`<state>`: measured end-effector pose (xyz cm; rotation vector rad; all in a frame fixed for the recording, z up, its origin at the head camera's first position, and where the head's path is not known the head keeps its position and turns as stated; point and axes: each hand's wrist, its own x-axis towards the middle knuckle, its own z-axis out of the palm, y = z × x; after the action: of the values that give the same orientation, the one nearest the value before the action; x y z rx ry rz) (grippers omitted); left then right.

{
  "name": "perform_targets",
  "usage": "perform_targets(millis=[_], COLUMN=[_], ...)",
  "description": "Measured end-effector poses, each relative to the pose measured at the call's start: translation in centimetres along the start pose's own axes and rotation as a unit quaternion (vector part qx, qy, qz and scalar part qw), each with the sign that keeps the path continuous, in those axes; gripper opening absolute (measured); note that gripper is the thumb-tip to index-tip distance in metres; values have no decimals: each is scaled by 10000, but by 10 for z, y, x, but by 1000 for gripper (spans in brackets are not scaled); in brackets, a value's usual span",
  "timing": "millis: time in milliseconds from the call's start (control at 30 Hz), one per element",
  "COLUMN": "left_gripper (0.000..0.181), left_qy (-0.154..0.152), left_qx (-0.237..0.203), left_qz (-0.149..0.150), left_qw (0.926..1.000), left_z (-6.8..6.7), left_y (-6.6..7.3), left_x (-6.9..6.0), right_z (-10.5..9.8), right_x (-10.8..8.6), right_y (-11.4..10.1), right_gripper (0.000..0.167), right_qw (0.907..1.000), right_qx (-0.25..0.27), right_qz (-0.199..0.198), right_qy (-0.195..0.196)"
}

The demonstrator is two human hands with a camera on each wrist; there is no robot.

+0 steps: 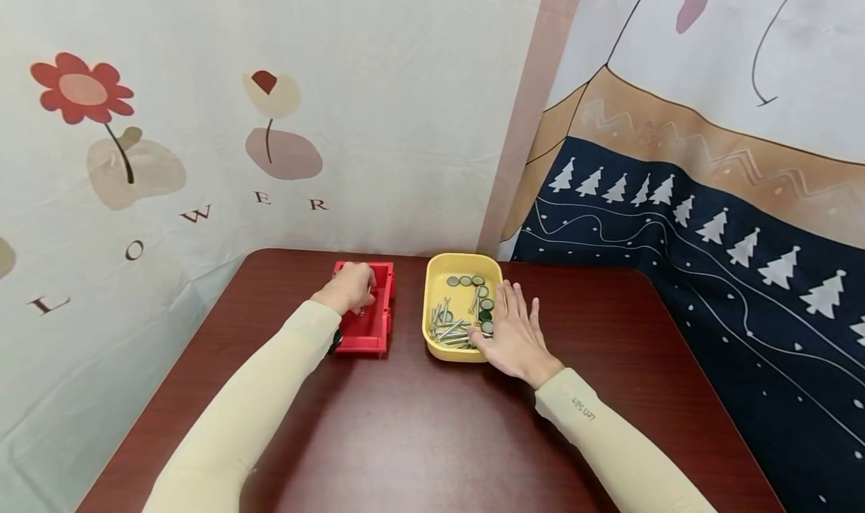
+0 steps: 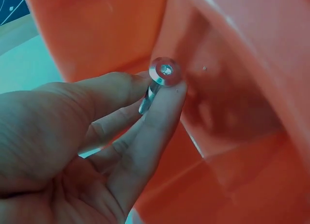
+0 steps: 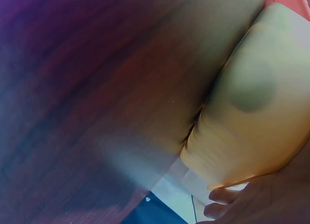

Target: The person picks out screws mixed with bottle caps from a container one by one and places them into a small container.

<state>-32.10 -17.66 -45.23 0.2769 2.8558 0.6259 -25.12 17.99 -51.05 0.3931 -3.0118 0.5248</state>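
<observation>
Fingers (image 2: 162, 107) of the left hand (image 1: 348, 288), at centre-left, pinch a hex-socket bolt (image 2: 163, 74), and the right hand (image 1: 519, 338) lies straight-fingered at the yellow tray (image 1: 462, 354).

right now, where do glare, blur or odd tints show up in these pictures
Head view: pale glare on the near part of the tabletop, otherwise fairly sharp; left wrist view: the red bin looks orange, with dark shadow on its inside, while the bolt is fairly clear; right wrist view: blurriest, the yellow tray soft, with a purple tint at upper left.
</observation>
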Motion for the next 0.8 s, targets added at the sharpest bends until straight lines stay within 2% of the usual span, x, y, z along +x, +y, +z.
perform_targets(millis=[233,467,667,800], left_gripper=[39,35,38,38], left_qy=[35,-56,-83,-20], left_qx=[-177,-280,-493,-383], left_qz=[-279,-534,-550,-480], left_qw=[9994,9982,9972,9981], left_z=[9,15,11,7], left_y=[1,2,1,0], left_x=[7,16,9,6], right_z=[2,3,3,3], right_x=[1,2,1,1], right_y=[1,1,0,0], right_gripper=[111,111,110,110], right_qw=[10000,10000,9999,9999], right_qx=[-34,-25,-45,-49], right_qz=[-12,-7,-9,-3], right_qy=[55,83,115,137])
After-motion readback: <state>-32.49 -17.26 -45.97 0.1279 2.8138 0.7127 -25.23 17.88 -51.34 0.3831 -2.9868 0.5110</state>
